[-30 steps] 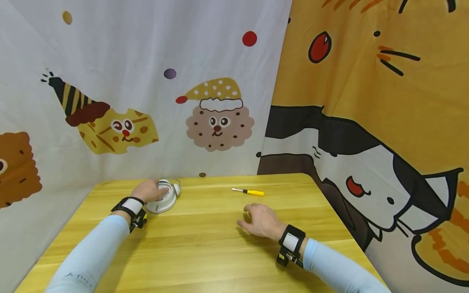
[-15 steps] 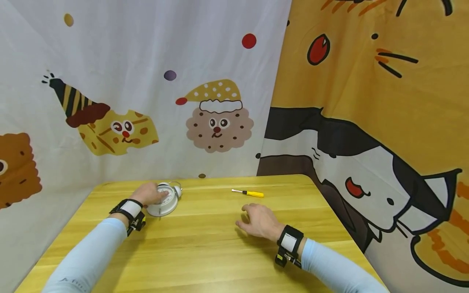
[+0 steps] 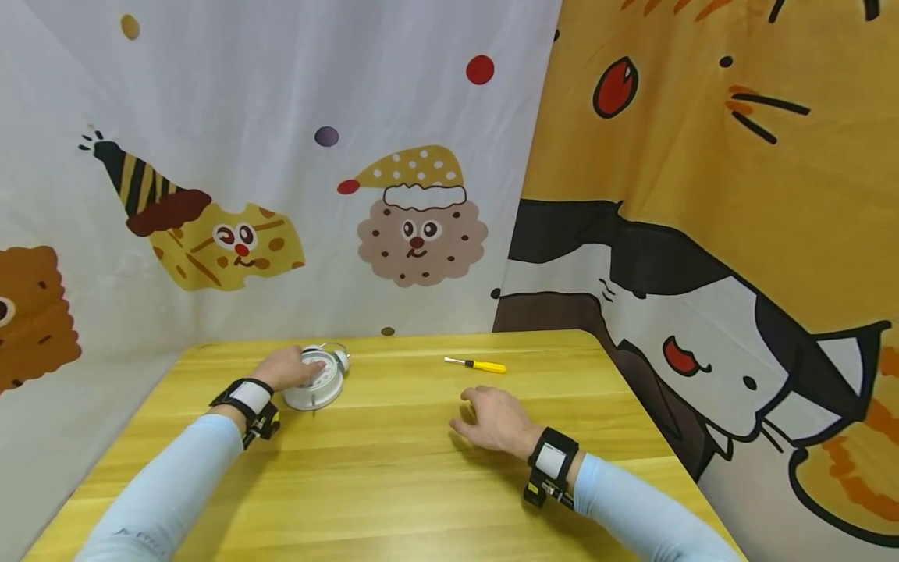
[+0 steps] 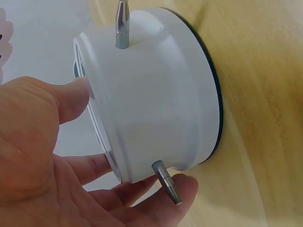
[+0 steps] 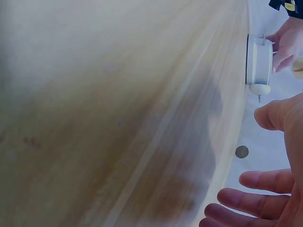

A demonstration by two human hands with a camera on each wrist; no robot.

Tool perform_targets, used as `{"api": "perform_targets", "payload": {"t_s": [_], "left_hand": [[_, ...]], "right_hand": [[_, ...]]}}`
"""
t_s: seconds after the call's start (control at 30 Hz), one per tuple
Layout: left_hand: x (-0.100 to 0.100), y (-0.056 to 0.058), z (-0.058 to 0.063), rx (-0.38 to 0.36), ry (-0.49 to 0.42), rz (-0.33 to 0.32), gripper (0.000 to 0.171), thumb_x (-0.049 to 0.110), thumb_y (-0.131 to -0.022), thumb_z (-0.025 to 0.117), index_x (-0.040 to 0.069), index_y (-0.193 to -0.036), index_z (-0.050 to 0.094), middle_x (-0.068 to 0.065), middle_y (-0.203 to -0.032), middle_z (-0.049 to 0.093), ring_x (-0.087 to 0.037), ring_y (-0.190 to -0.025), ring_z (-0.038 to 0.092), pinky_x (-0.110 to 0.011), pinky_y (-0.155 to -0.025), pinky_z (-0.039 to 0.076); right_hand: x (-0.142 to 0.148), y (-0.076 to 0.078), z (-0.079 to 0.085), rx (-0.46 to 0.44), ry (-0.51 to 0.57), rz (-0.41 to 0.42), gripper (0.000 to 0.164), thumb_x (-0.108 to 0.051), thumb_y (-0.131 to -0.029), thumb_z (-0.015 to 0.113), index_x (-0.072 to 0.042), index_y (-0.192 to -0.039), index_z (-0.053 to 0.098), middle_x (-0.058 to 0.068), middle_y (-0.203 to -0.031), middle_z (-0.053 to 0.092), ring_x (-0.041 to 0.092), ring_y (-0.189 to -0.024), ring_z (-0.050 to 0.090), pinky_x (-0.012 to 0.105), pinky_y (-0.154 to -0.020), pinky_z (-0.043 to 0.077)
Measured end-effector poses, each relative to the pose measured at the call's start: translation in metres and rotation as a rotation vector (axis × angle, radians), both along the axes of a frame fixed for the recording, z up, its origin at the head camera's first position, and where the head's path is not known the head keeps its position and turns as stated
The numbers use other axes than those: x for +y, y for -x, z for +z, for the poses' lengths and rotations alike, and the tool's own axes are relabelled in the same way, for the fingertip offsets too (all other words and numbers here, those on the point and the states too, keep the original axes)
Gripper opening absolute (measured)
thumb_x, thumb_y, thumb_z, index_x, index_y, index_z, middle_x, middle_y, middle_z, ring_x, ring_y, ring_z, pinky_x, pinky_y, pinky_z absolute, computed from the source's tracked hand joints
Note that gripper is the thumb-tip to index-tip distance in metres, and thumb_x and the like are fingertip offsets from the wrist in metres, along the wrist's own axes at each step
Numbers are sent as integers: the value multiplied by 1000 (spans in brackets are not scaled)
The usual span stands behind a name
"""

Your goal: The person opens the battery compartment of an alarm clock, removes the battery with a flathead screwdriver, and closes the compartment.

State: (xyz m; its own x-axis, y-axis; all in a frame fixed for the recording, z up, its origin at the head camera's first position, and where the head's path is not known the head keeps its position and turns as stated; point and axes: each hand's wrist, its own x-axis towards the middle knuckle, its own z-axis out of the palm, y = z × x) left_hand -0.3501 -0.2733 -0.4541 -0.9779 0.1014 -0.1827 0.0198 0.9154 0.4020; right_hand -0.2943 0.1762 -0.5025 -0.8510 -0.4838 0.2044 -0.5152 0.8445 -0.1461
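A white twin-bell alarm clock (image 3: 325, 388) lies on its back at the left rear of the wooden table, dial upward. My left hand (image 3: 283, 368) grips its left side, with the thumb over the dial. In the left wrist view the thumb meets the front rim of the clock (image 4: 151, 90), and curled fingers (image 4: 165, 198) reach along its side by a metal foot (image 4: 166, 182). My right hand (image 3: 497, 421) hovers above the table, fingers loosely bent, holding nothing. Beyond it lies a screwdriver (image 3: 488, 367) with a yellow handle and metal shaft.
The wooden table (image 3: 393, 484) ends at the back against a white curtain (image 3: 253, 86) printed with cartoon food. An orange curtain (image 3: 674, 156) with cartoon cats hangs along the right side.
The clock has turned slightly under my left hand, its near foot shifting a little to the right. My right hand stays almost where it was. The screwdriver has not moved.
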Motion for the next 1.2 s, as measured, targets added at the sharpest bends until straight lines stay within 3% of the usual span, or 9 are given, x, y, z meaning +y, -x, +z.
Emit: {"api": "perform_targets", "payload": {"t_s": [0.1, 0.2, 0.3, 0.33, 0.57, 0.67, 0.97, 1.2], "left_hand": [[-7, 4, -7, 3, -16, -13, 98, 62, -109, 62, -25, -150, 47, -46, -145, 61, -46, -114, 68, -53, -99, 61], [-8, 3, -9, -23, -39, -8, 99, 68, -105, 66, -23, -143, 53, -41, -129, 67, -39, -94, 69, -43, -79, 62], [-6, 0, -9, -41, -66, 14, 91, 64, -105, 69, -21, -136, 56, -31, -112, 68, -31, -78, 67, -37, -65, 59], [-1, -6, -3, -61, -76, 32, 86, 58, -105, 71, -21, -136, 55, -29, -109, 67, -30, -75, 67, -36, -62, 59], [11, -10, -2, -32, -66, 49, 59, 53, -108, 70, -5, -108, 62, -14, -89, 62, -23, -69, 63, -32, -60, 54], [16, -10, -3, -29, -67, 57, 55, 53, -108, 69, -1, -102, 62, -12, -86, 62, -23, -70, 64, -32, -61, 55], [29, -12, -4, 4, -78, 24, 57, 55, -106, 71, -2, -104, 64, -13, -87, 63, -23, -70, 64, -31, -58, 53], [43, -17, -1, 2, -86, -3, 64, 53, -106, 71, -9, -120, 65, -19, -100, 69, -26, -73, 68, -33, -57, 58]], "right_hand": [[-4, 0, 1, -12, 2, 7, 61, -57, -100, 78, -6, -135, 77, 0, -96, 78, 7, -76, 59, 29, -69, 55], [-5, 0, 0, -22, 5, 3, 62, -57, -100, 79, -6, -135, 77, -1, -93, 76, 7, -75, 58, 28, -69, 54], [-5, -1, -1, -12, 3, -3, 62, -57, -99, 79, -6, -134, 77, 0, -94, 76, 7, -76, 58, 28, -69, 54], [-5, -1, -1, -8, 3, -2, 62, -57, -99, 79, -6, -134, 77, 0, -95, 77, 7, -76, 58, 28, -69, 55], [0, 1, -1, -16, 15, 8, 62, -55, -100, 79, -4, -134, 76, 4, -98, 79, 8, -77, 60, 30, -72, 57], [1, 1, 0, -13, 19, 10, 62, -55, -100, 79, -4, -135, 76, 4, -97, 79, 8, -77, 61, 30, -71, 57], [1, 4, 1, -1, 24, 17, 61, -54, -100, 79, -5, -135, 76, 3, -97, 79, 8, -78, 61, 30, -70, 57], [1, 4, 1, -19, 19, 27, 62, -54, -100, 79, -4, -137, 75, -6, -82, 66, 6, -69, 53, 24, -62, 47]]}}
